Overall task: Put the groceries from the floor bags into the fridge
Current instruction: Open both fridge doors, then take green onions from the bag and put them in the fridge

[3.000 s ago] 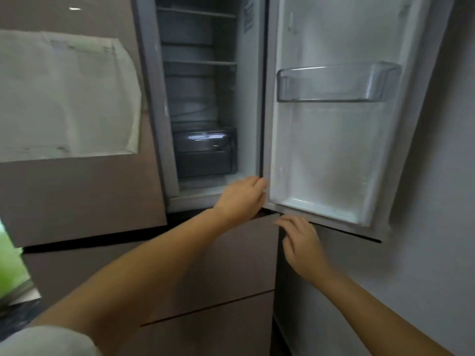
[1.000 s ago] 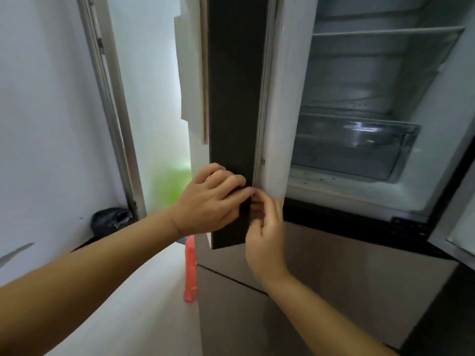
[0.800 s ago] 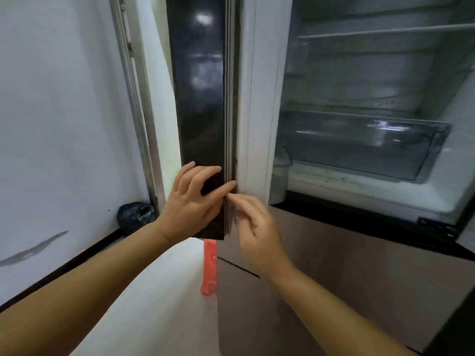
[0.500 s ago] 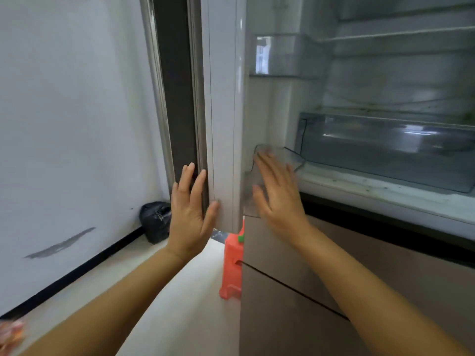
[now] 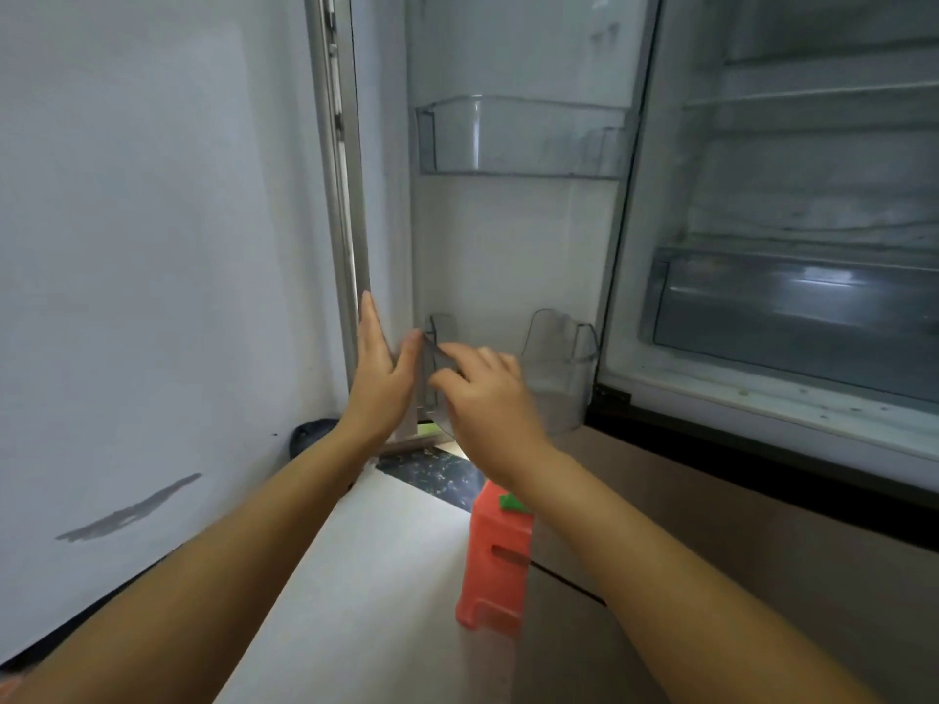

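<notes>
The fridge stands open, its white inside (image 5: 792, 205) with bare shelves and a clear drawer (image 5: 792, 307) at the right. Its left door (image 5: 508, 236) is swung wide toward the wall and carries a clear upper bin (image 5: 518, 137) and a clear lower bin (image 5: 559, 378), both with nothing in them. My left hand (image 5: 378, 378) lies flat with fingers straight against the door's outer edge. My right hand (image 5: 488, 398) has curled fingers at the lower bin's front left corner. No groceries or bags show clearly.
A white wall (image 5: 152, 246) runs close on the left. A red plastic stool (image 5: 495, 556) with a green thing on it stands on the pale floor below the door. A dark object (image 5: 310, 434) lies at the wall's foot. Brown lower fridge panels (image 5: 737, 576) fill the bottom right.
The left door has swung fully open toward the wall, showing its bins. My left hand stayed on the door's edge, while my right hand moved from the door's inner face onto the lower bin.
</notes>
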The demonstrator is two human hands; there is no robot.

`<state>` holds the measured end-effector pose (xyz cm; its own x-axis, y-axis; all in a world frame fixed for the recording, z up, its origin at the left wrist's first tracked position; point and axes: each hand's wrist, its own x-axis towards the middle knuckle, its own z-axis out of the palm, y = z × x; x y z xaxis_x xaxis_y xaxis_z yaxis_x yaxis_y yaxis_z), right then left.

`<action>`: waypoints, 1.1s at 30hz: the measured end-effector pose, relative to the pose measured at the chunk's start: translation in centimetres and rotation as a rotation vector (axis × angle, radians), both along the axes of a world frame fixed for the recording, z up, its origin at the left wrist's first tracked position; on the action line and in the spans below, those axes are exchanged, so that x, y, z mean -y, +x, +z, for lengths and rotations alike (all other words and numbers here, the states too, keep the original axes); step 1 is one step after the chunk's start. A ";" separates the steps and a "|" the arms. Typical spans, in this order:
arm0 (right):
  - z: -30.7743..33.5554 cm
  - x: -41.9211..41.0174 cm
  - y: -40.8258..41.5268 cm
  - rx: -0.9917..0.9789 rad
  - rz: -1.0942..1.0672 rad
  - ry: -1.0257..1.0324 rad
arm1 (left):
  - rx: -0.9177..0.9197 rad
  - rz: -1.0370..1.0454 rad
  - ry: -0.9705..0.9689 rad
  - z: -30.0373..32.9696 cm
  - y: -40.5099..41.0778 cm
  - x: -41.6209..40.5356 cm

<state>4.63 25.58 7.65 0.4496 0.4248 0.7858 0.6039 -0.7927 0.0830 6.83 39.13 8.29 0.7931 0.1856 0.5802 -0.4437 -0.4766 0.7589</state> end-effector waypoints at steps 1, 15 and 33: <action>0.1 -0.4 0.2 -0.016 -0.012 -0.011 | -0.004 -0.005 0.008 -0.1 0.5 -0.3; 1.1 -2.0 0.9 -0.197 -0.056 -0.196 | -0.245 0.020 0.103 0.3 -0.9 -1.6; -16.3 -19.7 -15.6 -0.584 0.532 -0.433 | -0.779 0.508 0.005 -18.4 -33.7 -23.5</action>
<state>-10.99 45.28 -8.60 0.3865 0.8965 0.2166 0.9217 -0.3669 -0.1261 -26.84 62.61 -10.14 0.7834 0.6163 -0.0802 0.4530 -0.4778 0.7526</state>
